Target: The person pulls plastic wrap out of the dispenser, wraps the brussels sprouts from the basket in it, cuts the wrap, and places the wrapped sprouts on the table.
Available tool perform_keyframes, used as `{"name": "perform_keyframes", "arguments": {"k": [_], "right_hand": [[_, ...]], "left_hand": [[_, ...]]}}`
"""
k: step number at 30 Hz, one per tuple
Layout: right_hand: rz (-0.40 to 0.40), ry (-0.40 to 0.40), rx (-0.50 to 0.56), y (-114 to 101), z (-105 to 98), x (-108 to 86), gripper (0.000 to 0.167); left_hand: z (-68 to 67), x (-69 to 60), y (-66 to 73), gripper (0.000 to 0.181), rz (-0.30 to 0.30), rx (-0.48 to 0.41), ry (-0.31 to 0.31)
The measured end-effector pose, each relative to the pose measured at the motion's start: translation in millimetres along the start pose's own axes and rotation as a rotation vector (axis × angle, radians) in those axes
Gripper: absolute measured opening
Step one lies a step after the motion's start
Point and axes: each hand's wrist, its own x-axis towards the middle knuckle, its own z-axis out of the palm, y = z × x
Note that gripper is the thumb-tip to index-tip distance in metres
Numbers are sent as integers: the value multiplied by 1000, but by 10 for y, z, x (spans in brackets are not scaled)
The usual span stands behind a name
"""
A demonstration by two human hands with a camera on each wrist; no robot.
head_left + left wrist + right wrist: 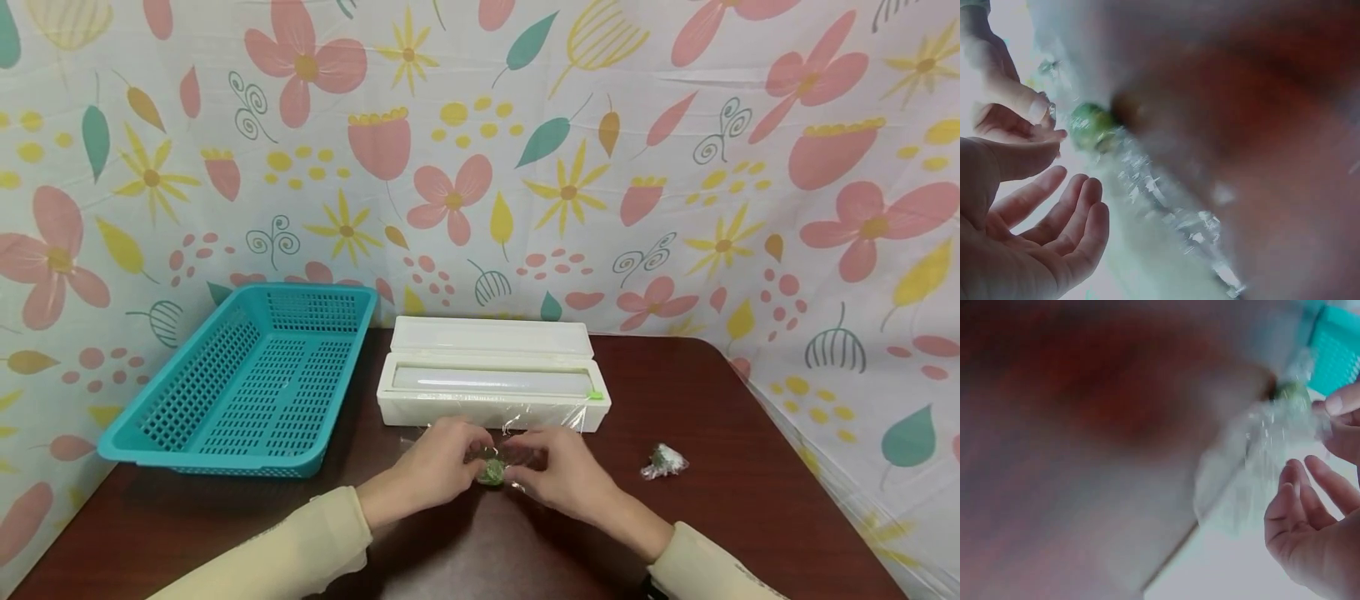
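A small round green item [491, 472] sits under clear cling film [1147, 181] on the table, between both hands. I cannot tell its exact kind. My left hand [442, 462] holds film at the item's left side, thumb close to the green surface and fingers bent. From the right, my right hand [562, 471] pinches film between thumb and forefinger. In the left wrist view, twisted film trails away from the green item. Loose film spreads beside it in the right wrist view. Both wrist views are blurred.
Just behind the hands stands a white cling film dispenser [491, 410], lid raised, roll inside. A teal basket [315, 462] lies at left. Toward the right rests a small film-wrapped green and white bundle [664, 461]. Patterned cloth [480, 208] hangs behind the dark red table [720, 533].
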Motion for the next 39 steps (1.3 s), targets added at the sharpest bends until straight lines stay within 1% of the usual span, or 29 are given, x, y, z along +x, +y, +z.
{"name": "perform_keyframes", "arguments": {"k": [3, 6, 8, 10, 11, 13, 16, 20, 24, 26, 28, 30, 35, 39], "right_hand": [[7, 108, -16, 71, -194, -21, 21], [34, 261, -63, 183, -398, -45, 14], [63, 354, -88, 271, -510, -57, 14], [92, 418, -119, 363, -594, -67, 15], [107, 435, -132, 409, -626, -75, 16], [127, 444, -150, 491, -672, -90, 18], [142, 431, -160, 584, -709, -108, 18], [136, 423, -159, 658, -726, -115, 18], [121, 420, -161, 695, -734, -116, 17], [122, 418, -165, 706, -725, -112, 15], [128, 417, -168, 707, -723, -115, 14], [135, 420, -166, 707, -722, -119, 14], [145, 436, -147, 696, -723, -122, 13], [163, 435, -116, 688, -727, -126, 13]], "left_hand": [[-81, 74, 69, 17, 15, -16, 12], [-140, 175, 160, 19, 29, -9, 21], [-161, 261, 235, 21, 35, 0, 19], [-164, 362, 316, 23, 34, 16, 14], [-160, 417, 361, 24, 35, 17, 7], [-131, 544, 431, 25, 46, 34, 0], [-66, 733, 511, 27, 59, 96, -4], [59, 972, 535, 29, 79, 225, 11], [171, 1138, 557, 28, 62, 315, 15], [224, 1200, 572, 27, 30, 327, 12], [284, 1260, 591, 26, -7, 325, 9], [344, 1320, 607, 26, -31, 321, 12], [456, 1439, 611, 20, -58, 324, 20], [476, 1483, 604, 13, -95, 310, 15]]}}
